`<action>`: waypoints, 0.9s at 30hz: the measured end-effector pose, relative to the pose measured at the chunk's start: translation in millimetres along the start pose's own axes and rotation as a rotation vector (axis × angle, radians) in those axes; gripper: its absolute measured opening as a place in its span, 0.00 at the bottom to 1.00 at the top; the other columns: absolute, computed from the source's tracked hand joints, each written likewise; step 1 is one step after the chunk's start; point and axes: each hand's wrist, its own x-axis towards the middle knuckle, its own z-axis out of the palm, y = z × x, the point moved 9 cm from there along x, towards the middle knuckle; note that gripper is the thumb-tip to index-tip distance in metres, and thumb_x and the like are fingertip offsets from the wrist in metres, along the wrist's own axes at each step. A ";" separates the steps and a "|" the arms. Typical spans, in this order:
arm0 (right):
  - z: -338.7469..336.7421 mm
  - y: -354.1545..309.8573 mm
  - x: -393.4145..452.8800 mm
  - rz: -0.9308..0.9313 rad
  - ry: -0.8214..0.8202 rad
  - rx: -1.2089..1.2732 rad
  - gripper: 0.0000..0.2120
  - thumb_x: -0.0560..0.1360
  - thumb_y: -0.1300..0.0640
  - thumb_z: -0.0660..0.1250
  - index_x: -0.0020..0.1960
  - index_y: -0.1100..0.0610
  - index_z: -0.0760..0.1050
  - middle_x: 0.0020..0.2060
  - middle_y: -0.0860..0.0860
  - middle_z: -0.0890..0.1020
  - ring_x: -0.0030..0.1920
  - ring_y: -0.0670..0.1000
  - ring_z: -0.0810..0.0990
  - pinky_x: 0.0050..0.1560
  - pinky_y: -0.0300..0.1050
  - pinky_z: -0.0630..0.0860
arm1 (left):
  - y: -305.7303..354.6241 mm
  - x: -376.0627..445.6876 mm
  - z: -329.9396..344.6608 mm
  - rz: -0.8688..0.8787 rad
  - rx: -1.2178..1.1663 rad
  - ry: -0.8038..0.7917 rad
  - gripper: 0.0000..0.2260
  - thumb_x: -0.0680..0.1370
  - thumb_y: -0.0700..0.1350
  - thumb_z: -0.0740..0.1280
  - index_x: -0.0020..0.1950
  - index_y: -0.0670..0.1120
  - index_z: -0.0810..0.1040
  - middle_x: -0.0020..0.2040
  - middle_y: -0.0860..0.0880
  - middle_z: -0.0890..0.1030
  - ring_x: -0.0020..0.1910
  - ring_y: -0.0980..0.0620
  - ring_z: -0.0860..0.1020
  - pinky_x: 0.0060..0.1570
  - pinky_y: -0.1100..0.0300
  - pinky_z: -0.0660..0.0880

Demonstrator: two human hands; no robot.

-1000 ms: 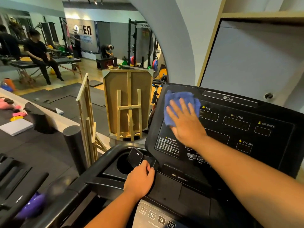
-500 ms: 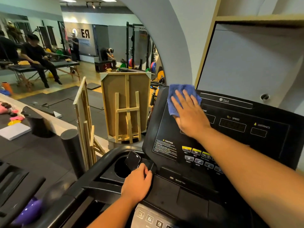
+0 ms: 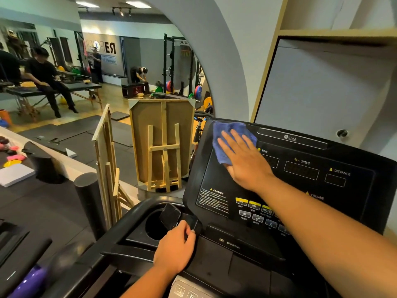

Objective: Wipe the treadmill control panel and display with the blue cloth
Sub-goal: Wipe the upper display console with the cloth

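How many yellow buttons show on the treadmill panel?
3, in one row right of the caution label: PREV, NEXT, and a third partly behind the right forearm; more may be hidden.

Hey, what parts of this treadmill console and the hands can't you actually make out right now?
All in the head view:
- TIME readout: partly covered by the right hand pressing the blue cloth.
- Caution text: too small to read.
- Lower right buttons: hidden behind the right forearm.
- Number keypad: cut off by the bottom edge.
- Left hand: its fingertips curl out of sight on the console edge.
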 end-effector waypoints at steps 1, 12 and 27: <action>-2.0 9.8 -11.3 0.037 0.010 0.009 0.36 0.80 0.48 0.60 0.82 0.54 0.49 0.82 0.53 0.49 0.81 0.56 0.45 0.78 0.50 0.35 | 0.0 -0.1 -0.5 0.001 0.004 -0.001 0.11 0.83 0.57 0.58 0.44 0.54 0.70 0.37 0.52 0.81 0.38 0.56 0.79 0.46 0.52 0.79; -5.8 -7.5 38.0 0.047 0.009 -0.057 0.34 0.80 0.46 0.59 0.82 0.54 0.52 0.82 0.56 0.51 0.81 0.61 0.45 0.78 0.58 0.39 | -5.5 2.4 -0.9 -0.008 -0.030 0.026 0.12 0.81 0.58 0.59 0.44 0.53 0.68 0.38 0.50 0.81 0.39 0.53 0.79 0.48 0.54 0.78; -14.7 19.1 9.8 0.298 0.108 0.016 0.33 0.80 0.43 0.51 0.81 0.55 0.54 0.81 0.56 0.54 0.81 0.63 0.48 0.79 0.64 0.48 | -4.7 1.9 -0.3 -0.024 -0.022 0.021 0.12 0.81 0.57 0.59 0.44 0.51 0.69 0.37 0.52 0.80 0.38 0.56 0.79 0.44 0.53 0.77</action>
